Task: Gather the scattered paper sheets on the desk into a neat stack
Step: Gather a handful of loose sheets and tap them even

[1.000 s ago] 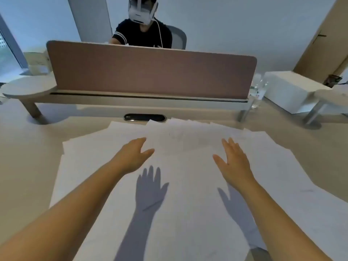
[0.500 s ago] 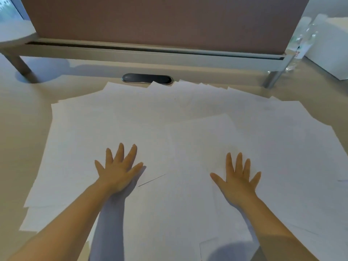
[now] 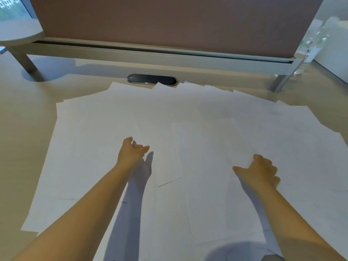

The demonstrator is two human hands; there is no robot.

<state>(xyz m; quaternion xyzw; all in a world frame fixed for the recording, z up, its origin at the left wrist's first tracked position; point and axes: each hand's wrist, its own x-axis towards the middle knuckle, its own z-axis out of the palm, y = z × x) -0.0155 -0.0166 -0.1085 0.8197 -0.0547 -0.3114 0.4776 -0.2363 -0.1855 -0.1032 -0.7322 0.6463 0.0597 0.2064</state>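
Both palms lifted off sheets (image 3: 188, 113) vs. 0.5 s ago. Left hand (image 3: 131, 155) part-curled, right hand (image 3: 260, 171) part-curled; nothing gripped. Gathering not begun; sheets spread mid-desk (image 3: 22, 129).

White paper sheets (image 3: 216, 129) lie fanned and overlapping across the pale desk (image 3: 22, 129), their far corners reaching the dark oval cable port (image 3: 143, 79) below the brown divider panel (image 3: 169, 21). The left hand (image 3: 131, 155) hovers over the sheets with fingers loosely curled and thumb apart, empty. The right hand (image 3: 260, 171) is blurred, fingers bent over the paper, thumb pointing inward.
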